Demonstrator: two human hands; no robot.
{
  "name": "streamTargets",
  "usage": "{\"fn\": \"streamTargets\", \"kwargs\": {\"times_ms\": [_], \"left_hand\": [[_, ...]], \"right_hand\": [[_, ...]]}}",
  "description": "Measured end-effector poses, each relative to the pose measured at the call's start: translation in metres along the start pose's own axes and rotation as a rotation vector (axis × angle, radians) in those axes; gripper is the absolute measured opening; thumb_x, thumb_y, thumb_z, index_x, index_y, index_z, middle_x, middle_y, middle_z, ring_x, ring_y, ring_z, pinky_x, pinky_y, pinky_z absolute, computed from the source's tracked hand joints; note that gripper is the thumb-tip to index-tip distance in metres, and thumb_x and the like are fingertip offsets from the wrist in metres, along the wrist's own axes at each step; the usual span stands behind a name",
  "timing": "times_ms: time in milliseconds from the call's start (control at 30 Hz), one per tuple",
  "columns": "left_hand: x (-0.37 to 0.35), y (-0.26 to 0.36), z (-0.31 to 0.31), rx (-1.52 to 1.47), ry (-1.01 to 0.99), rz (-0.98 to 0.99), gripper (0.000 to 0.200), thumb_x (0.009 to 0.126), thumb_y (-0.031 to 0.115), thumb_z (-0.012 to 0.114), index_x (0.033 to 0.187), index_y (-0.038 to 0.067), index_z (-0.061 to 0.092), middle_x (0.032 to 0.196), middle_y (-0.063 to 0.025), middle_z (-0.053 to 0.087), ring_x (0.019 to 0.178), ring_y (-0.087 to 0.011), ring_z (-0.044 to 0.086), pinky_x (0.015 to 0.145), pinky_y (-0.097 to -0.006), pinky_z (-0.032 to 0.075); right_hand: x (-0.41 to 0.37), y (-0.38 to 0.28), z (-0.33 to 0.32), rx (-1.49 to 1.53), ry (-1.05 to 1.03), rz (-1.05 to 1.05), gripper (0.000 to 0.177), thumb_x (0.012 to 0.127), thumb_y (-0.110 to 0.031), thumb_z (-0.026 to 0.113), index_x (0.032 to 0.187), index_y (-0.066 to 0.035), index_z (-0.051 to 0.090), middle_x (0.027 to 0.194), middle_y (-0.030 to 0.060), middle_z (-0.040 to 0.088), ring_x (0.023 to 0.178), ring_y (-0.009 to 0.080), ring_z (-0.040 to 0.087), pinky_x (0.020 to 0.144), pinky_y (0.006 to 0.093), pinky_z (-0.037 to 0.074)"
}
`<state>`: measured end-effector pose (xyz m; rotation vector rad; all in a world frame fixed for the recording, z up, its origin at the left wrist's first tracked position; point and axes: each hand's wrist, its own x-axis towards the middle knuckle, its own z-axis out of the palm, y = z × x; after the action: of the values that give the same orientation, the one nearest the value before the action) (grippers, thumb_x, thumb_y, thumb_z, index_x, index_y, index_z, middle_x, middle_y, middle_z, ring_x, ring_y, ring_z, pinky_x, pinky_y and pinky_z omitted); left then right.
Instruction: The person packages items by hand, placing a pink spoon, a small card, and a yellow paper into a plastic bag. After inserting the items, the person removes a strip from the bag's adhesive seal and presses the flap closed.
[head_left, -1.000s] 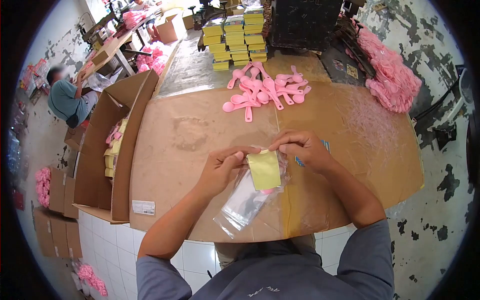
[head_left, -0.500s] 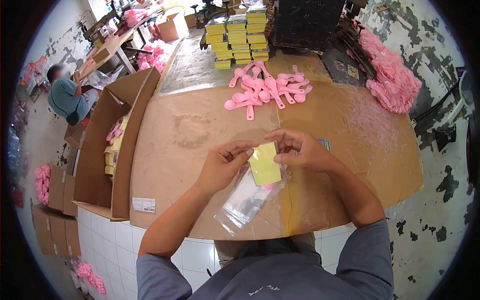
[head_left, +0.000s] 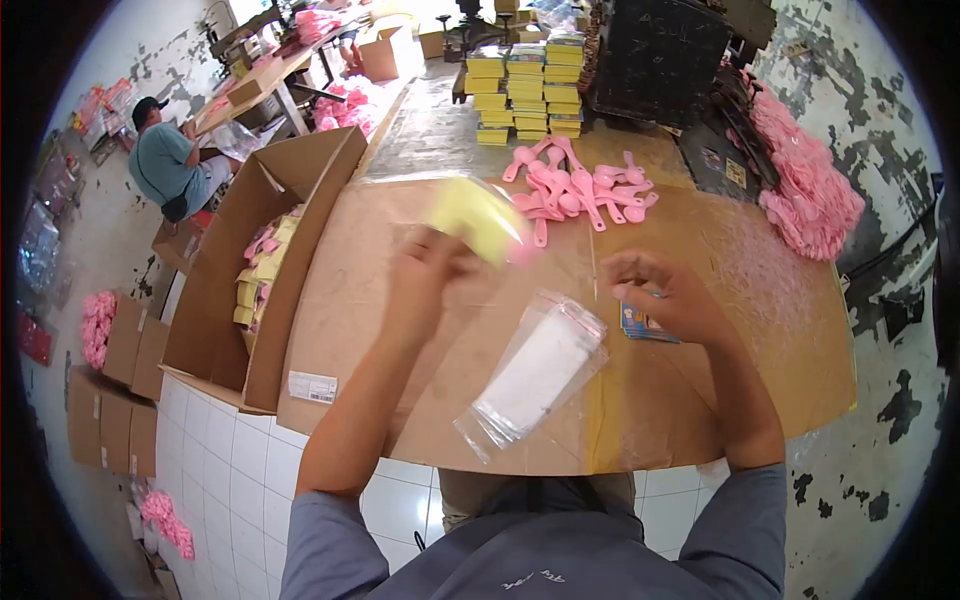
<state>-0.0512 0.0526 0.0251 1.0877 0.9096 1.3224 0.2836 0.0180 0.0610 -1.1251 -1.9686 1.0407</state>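
My left hand (head_left: 433, 262) is closed on a yellow card packet (head_left: 470, 222), blurred by motion, with something pink at its right end. My right hand (head_left: 655, 285) has its fingers curled, and whether they hold anything is unclear; it is over a small stack of blue printed cards (head_left: 640, 322). Between my forearms lies a pile of clear plastic bags (head_left: 540, 372) on the cardboard-covered table (head_left: 350, 235). Beyond my hands is a heap of pink spoons (head_left: 583, 188).
An open carton (head_left: 320, 200) with yellow and pink packets stands at the left. Stacks of yellow cards (head_left: 525, 90) and a black box (head_left: 655, 60) are at the back. Pink bundles (head_left: 805, 195) lie at right. A person (head_left: 170, 155) sits at far left.
My left hand has moved left and away from my body with the yellow packet. My right hand has let go of it and moved right. The bag pile is now uncovered, and the view has shifted.
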Motion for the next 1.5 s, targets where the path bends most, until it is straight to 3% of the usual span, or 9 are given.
{"fn": "streamTargets", "kwargs": {"times_ms": [100, 200, 300, 367, 567, 867, 1067, 1267, 1500], "left_hand": [[0.016, 0.041, -0.023, -0.361, 0.336, 0.437, 0.052, 0.111, 0.039, 0.041, 0.147, 0.002, 0.045, 0.145, -0.0176, 0.058, 0.136, -0.0272, 0.055, 0.113, -0.0421, 0.045], [0.02, 0.037, -0.033, -0.355, 0.377, 0.408, 0.051, 0.111, 0.039, 0.039, 0.143, 0.001, 0.049, 0.153, -0.0202, 0.05, 0.147, -0.0284, 0.044, 0.119, -0.0447, 0.04], [0.014, 0.006, -0.018, 0.005, 0.136, 0.165, 0.046, 0.108, 0.03, 0.048, 0.142, 0.0, 0.052, 0.133, -0.0145, 0.066, 0.113, -0.0221, 0.067, 0.095, -0.0353, 0.053], [0.001, -0.001, 0.003, 0.503, -0.129, 0.048, 0.041, 0.101, 0.028, 0.063, 0.134, 0.003, 0.063, 0.114, -0.0067, 0.072, 0.087, -0.0158, 0.068, 0.076, -0.0321, 0.054], [-0.042, -0.027, 0.047, 1.07, -0.403, 0.204, 0.039, 0.08, 0.037, 0.087, 0.096, 0.006, 0.071, 0.085, -0.0053, 0.066, 0.072, -0.0169, 0.064, 0.067, -0.0319, 0.052], [-0.036, -0.025, 0.048, 0.964, -0.367, -0.018, 0.025, 0.085, 0.02, 0.084, 0.096, 0.002, 0.072, 0.084, -0.0011, 0.066, 0.067, -0.0099, 0.058, 0.062, -0.0275, 0.048], [-0.035, -0.032, 0.041, 0.698, -0.336, -0.028, 0.015, 0.091, 0.011, 0.078, 0.1, 0.001, 0.07, 0.086, 0.0016, 0.067, 0.073, -0.0052, 0.056, 0.065, -0.0231, 0.046], [-0.03, -0.039, 0.04, 0.079, -0.388, -0.21, 0.015, 0.097, 0.006, 0.07, 0.11, 0.001, 0.065, 0.101, -0.0095, 0.075, 0.088, -0.011, 0.069, 0.074, -0.0253, 0.053], [-0.035, -0.034, 0.047, 0.025, -0.432, -0.296, 0.033, 0.098, 0.004, 0.069, 0.128, 0.0, 0.056, 0.103, -0.0151, 0.077, 0.094, -0.0184, 0.075, 0.083, -0.0287, 0.058]], "right_hand": [[-0.009, -0.002, -0.024, -0.21, -0.001, 0.018, 0.035, 0.091, -0.012, 0.071, 0.125, -0.003, 0.067, 0.106, 0.0067, 0.072, 0.095, 0.016, 0.067, 0.089, 0.0347, 0.053], [-0.018, 0.013, -0.037, -0.3, 0.023, 0.074, 0.037, 0.088, -0.014, 0.074, 0.123, -0.002, 0.068, 0.111, 0.0099, 0.07, 0.1, 0.0208, 0.067, 0.09, 0.0366, 0.053], [-0.026, 0.03, -0.038, -0.473, 0.058, 0.011, 0.038, 0.086, -0.017, 0.077, 0.12, -0.002, 0.07, 0.114, 0.0132, 0.067, 0.107, 0.0261, 0.065, 0.092, 0.0385, 0.052], [-0.03, 0.044, -0.038, -0.595, 0.067, -0.088, 0.039, 0.084, -0.019, 0.079, 0.118, -0.002, 0.071, 0.114, 0.0148, 0.064, 0.11, 0.0289, 0.062, 0.094, 0.0391, 0.051], [-0.03, 0.059, -0.043, -0.454, -0.041, 0.054, 0.037, 0.079, -0.019, 0.084, 0.11, -0.003, 0.073, 0.107, 0.0138, 0.063, 0.105, 0.029, 0.062, 0.093, 0.0383, 0.05], [-0.029, 0.073, -0.036, -0.254, 0.158, -0.046, 0.016, 0.085, -0.003, 0.076, 0.098, -0.001, 0.066, 0.099, 0.0104, 0.064, 0.089, 0.0225, 0.065, 0.079, 0.034, 0.053], [-0.029, 0.04, -0.018, -0.122, 0.167, 0.031, 0.021, 0.092, 0.0, 0.066, 0.113, -0.002, 0.066, 0.106, 0.0073, 0.068, 0.094, 0.0171, 0.066, 0.086, 0.0304, 0.053], [-0.026, 0.039, 0.011, 0.086, 0.127, 0.015, 0.033, 0.091, -0.001, 0.066, 0.124, -0.003, 0.062, 0.113, 0.0085, 0.07, 0.1, 0.0123, 0.065, 0.088, 0.0303, 0.053], [-0.018, 0.02, 0.021, 0.234, 0.229, -0.036, 0.028, 0.095, -0.003, 0.066, 0.123, 0.001, 0.063, 0.11, 0.0056, 0.069, 0.099, 0.0103, 0.066, 0.089, 0.0289, 0.054]]}}
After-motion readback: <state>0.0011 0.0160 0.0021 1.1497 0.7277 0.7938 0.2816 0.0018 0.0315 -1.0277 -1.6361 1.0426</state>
